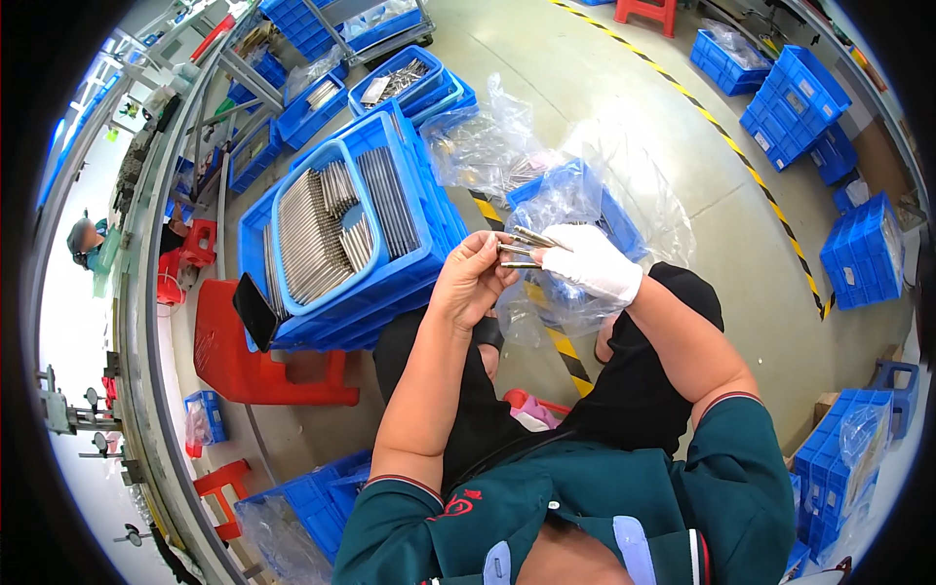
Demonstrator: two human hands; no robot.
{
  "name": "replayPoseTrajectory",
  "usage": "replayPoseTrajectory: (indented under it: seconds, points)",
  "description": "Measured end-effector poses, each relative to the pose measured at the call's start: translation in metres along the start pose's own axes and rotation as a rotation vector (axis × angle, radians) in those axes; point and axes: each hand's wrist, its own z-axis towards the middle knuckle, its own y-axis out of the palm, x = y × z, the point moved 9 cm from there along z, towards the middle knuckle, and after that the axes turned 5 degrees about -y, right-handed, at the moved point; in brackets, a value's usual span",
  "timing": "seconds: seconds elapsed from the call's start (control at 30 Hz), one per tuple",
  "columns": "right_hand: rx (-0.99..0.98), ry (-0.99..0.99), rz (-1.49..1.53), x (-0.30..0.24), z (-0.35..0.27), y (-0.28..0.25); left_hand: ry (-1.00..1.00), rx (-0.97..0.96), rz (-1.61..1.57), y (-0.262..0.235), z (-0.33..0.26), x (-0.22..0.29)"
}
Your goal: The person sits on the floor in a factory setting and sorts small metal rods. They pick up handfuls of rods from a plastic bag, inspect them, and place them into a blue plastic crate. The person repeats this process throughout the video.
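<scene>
Several short metal rods (520,264) are between my two hands, fanned slightly apart. My bare left hand (472,277) pinches their left ends with thumb and fingers. On my right hand (593,265) is a white glove, and its fingers are closed around the right ends of the same rods. Just left of my hands, a light blue tray (343,148) full of neatly laid metal rods (310,226) rests on stacked blue crates (435,216). Beyond my right hand stands a blue crate (621,216) lined with clear plastic.
A dark flat slab (254,312) leans at the stack's near left corner. A red plastic stool (229,346) stands beside it. Clear plastic bags (483,136) lie ahead. Yellow-black tape (746,168) crosses the floor, with blue crates (795,102) along the right.
</scene>
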Motion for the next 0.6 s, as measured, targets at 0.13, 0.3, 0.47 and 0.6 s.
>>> replayPoseTrajectory:
  seconds: [0.13, 0.3, 0.47, 0.6]
  points:
    - [0.032, -0.063, -0.018, -0.005, 0.0, 0.001, -0.021, -0.111, -0.104, 0.002, 0.003, -0.008]
    - [0.01, -0.005, 0.075, 0.002, 0.0, 0.006, -0.068, -0.122, -0.169, 0.008, 0.0, -0.014]
    - [0.005, 0.124, 0.24, 0.01, -0.001, 0.009, 0.05, 0.006, 0.079, -0.002, -0.001, 0.0]
    - [-0.007, 0.148, 0.243, 0.012, 0.001, 0.007, 0.171, 0.187, 0.474, -0.001, -0.009, 0.025]
